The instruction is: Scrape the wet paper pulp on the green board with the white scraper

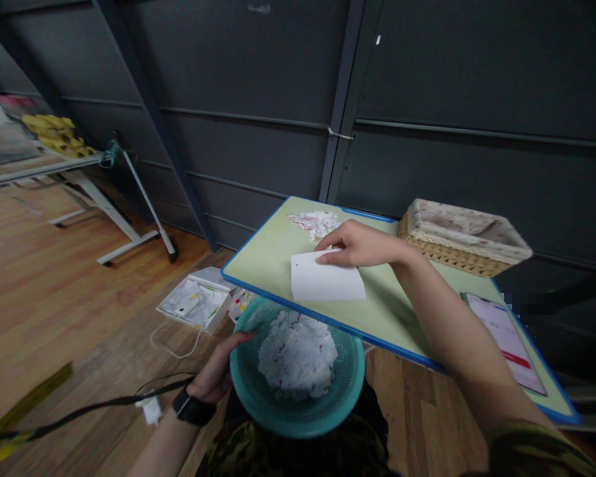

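Observation:
My right hand (360,244) is closed on the top edge of a white card (326,278) that stands on the green, blue-edged table (273,255). Behind the card lies a small heap of torn paper bits (316,222) near the table's far edge. My left hand (217,372) grips the rim of a teal mesh bowl (338,404), held just below the table's near edge. The bowl holds a pile of white paper scraps (297,354).
A wicker basket with a cloth lining (461,238) sits at the table's back right. A printed sheet (506,338) lies at the right. On the wooden floor are an open white box (196,301) and cables. A folding table (40,159) stands far left.

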`<control>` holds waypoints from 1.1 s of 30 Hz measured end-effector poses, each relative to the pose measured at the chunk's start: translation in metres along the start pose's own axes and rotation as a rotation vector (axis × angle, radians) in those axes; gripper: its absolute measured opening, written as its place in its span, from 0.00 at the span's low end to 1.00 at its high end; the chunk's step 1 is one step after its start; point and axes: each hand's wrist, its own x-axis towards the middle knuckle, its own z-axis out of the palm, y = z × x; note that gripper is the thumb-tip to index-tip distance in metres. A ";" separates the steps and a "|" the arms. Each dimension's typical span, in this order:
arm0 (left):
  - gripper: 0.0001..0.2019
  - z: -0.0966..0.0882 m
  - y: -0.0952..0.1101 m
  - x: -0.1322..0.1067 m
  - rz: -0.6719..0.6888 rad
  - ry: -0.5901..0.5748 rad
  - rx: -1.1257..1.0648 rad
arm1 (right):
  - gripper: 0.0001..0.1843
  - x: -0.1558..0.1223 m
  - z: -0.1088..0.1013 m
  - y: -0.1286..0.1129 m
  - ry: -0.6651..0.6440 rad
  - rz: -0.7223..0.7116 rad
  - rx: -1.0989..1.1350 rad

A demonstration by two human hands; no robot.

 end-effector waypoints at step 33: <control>0.12 0.000 0.004 0.000 -0.020 0.055 -0.021 | 0.16 -0.001 -0.014 0.078 0.348 0.505 -0.553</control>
